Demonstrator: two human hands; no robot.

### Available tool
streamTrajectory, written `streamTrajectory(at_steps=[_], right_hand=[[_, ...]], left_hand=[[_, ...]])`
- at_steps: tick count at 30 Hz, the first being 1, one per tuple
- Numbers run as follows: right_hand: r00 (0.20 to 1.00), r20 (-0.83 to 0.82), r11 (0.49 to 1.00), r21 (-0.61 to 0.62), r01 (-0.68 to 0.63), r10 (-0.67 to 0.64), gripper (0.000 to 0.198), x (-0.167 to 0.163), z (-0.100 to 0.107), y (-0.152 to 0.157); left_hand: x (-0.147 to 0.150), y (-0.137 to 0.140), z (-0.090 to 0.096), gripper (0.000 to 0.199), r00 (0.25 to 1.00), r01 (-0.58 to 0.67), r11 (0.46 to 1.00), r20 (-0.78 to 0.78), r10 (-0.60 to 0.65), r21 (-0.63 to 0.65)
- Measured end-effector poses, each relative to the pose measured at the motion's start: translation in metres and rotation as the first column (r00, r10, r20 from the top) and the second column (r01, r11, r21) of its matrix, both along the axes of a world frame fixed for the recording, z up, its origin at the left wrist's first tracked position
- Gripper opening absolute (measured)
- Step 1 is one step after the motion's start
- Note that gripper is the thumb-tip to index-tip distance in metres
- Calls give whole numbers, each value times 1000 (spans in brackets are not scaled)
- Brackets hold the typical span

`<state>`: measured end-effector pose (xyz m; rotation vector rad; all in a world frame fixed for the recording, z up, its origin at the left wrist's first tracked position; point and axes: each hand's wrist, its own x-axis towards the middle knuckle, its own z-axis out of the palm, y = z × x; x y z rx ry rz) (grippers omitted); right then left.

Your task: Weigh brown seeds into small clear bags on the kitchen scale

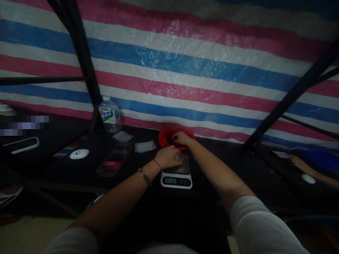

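My left hand is closed on a small clear plastic bag, just above the metal plate of a white digital scale. The scale's display and buttons face me. Beyond it, a red plastic bag lies open. My right hand reaches into this bag with bent, closed fingers. What the fingertips pinch, if anything, is hidden, and the dark contents of the red bag are too dim to name.
Left of the scale lie flat clear plastic bags and a white oval device. A large plastic bottle stands by a black post. At far right, another person's hand rests near a white rounded object.
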<state>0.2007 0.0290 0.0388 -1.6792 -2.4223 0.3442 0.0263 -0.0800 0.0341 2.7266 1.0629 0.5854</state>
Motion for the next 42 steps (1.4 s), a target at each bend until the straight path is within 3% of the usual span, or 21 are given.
streamTrajectory(at_steps=[3,8,11,16,19,26,32,35,42], right_hand=[[1000,-4,1000,26,-3,3,27,1,0,-1],[999,10,999,32,-36,36,30,-2,2,-4],[998,24,998,8,-57,57,30,-5,1,-6],[1000,8,999,38,5,-5,19,-2,-2,-11],[996,-57,994,79,73,-68,23,0,-11,-12],[950,-272,970,139,199,-156,31,1,-32,-17],[871,-461,930,218,297,-170,25,1,-15,-23],[860,-498,931,253,264,-109,24,-9,-8,-29],[911,-399,930,364,52,105,22,-24,-4,-41]], left_hand=[[3,13,9,32,993,-21,1000,118,19,21],[11,51,32,25,915,-202,979,355,193,-11],[13,69,29,27,897,-229,973,390,206,11],[9,76,-2,49,877,-319,948,380,293,6],[3,74,-14,40,892,-345,937,292,344,-52],[-8,75,-20,30,923,-283,959,272,272,2],[-5,75,-22,33,955,-248,967,154,254,-58],[-1,73,-21,37,952,-254,965,160,262,-69],[3,68,-19,37,929,-317,942,166,331,-108]])
